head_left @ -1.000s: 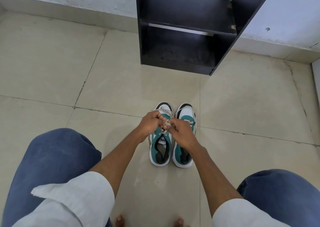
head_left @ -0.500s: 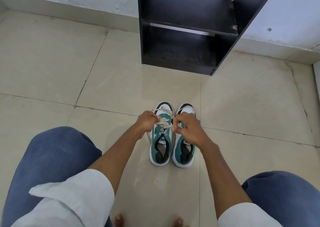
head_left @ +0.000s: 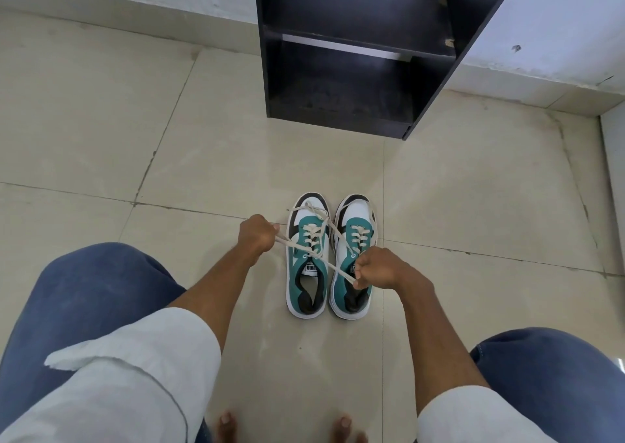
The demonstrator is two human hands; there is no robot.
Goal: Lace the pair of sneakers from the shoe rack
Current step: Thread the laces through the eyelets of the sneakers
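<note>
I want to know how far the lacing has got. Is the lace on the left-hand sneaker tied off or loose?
Loose: the lace ends run taut from the left sneaker to the left hand and right hand, no bow.

Sneakers (head_left: 329,256): teal, white and black, cream laces (head_left: 313,236). Shoe rack (head_left: 355,53): black. Floor (head_left: 220,158): beige tiles; trousers (head_left: 94,293) blue, sleeves (head_left: 135,375) white.

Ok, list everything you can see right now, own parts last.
sneakers: two, teal, white and black, side by side on the floor, toes toward the rack
lace: one, cream, on the left sneaker, ends pulled apart to both sides
shoe rack: one, black, against the wall, shelves bare
floor: beige tiles
left hand: fist shut on a lace end
right hand: fist shut on the other end, over the right sneaker
knees: two, blue jeans
bare toes: bottom edge
</note>
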